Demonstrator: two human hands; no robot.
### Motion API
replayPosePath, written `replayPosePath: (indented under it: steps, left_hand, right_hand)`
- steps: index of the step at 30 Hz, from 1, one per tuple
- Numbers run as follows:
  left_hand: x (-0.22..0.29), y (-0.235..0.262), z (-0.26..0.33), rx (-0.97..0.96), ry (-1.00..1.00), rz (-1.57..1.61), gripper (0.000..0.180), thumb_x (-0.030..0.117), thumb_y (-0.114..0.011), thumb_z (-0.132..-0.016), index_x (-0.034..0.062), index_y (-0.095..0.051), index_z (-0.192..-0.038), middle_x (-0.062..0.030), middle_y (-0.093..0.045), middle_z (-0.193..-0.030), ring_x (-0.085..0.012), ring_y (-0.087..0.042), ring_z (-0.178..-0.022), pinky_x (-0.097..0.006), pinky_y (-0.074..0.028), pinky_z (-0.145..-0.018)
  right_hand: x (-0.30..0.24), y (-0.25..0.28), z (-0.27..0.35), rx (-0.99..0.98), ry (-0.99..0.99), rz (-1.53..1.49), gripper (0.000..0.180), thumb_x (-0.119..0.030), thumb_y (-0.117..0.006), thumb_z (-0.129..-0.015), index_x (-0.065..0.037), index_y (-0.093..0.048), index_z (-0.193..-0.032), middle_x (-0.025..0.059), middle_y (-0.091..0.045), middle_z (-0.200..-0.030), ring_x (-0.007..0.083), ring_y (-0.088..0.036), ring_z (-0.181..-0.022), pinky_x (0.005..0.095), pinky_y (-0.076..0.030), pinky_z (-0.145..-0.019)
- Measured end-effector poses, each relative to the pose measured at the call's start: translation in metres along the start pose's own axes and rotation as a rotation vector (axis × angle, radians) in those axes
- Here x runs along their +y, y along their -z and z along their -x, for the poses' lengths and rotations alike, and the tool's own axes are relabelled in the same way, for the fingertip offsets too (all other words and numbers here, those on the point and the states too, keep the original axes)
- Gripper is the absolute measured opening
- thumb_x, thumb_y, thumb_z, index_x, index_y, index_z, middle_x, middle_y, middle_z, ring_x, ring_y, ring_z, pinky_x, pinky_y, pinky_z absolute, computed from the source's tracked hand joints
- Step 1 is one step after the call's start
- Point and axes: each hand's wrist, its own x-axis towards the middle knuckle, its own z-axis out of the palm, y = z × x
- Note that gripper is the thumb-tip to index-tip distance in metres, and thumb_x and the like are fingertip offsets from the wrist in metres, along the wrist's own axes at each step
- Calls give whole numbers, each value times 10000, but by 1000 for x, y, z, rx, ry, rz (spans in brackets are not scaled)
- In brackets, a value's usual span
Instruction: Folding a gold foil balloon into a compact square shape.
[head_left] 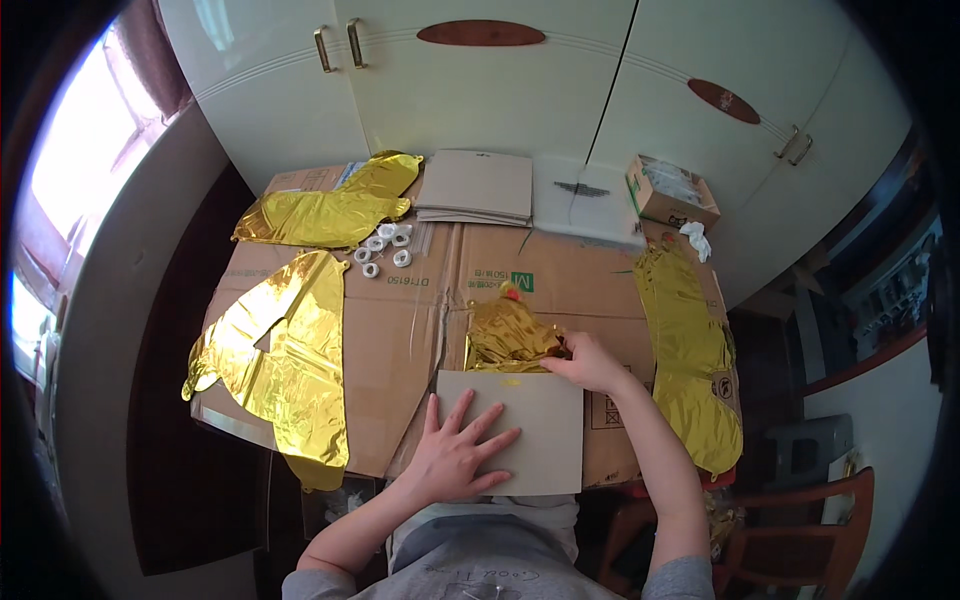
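My left hand (pixel 462 452) lies flat with its fingers spread on a grey cardboard sheet (pixel 550 440) at the table's near edge. Just beyond the sheet's far edge is a crumpled, folded gold foil balloon (pixel 505 335), with a small red spot near its top. My right hand (pixel 590 365) pinches the balloon's right side, close to the sheet's upper right corner. The fingertips are partly hidden in the foil. Whether part of the balloon runs under the sheet I cannot tell.
Flat gold foil balloons lie at left (pixel 315 350), far left (pixel 320 215) and right (pixel 690 370) on the cardboard-covered table (pixel 400 330). Beyond are several small white rolls (pixel 372 270), stacked grey sheets (pixel 475 190), a clear plastic bag (pixel 585 205) and an open box (pixel 680 205). A wooden chair (pixel 800 540) stands right.
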Motion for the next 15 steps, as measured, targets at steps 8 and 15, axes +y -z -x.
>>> replayPosePath:
  steps: [8,15]
  left_hand:
    - [1,1,-1,-1,3,-15,640,681,-514,-866,349,-508,-1413,-71,-404,-1515,-424,-251,-1434,-769,-136,-1056]
    - [1,7,-3,-135,38,-28,585,628,-535,-878,293,-571,-1357,-77,-431,-1491,-434,-251,-1429,-776,-130,-1054]
  right_hand:
    - [-18,-8,8,54,259,139,186,-78,-690,-830,-11,-694,-1003,121,-725,-969,211,-695,-868,315,-538,-751]
    - [-3,-18,35,78,639,260,243,-46,-741,-741,-66,-677,-975,73,-719,-1070,269,-689,-1033,416,-546,-926]
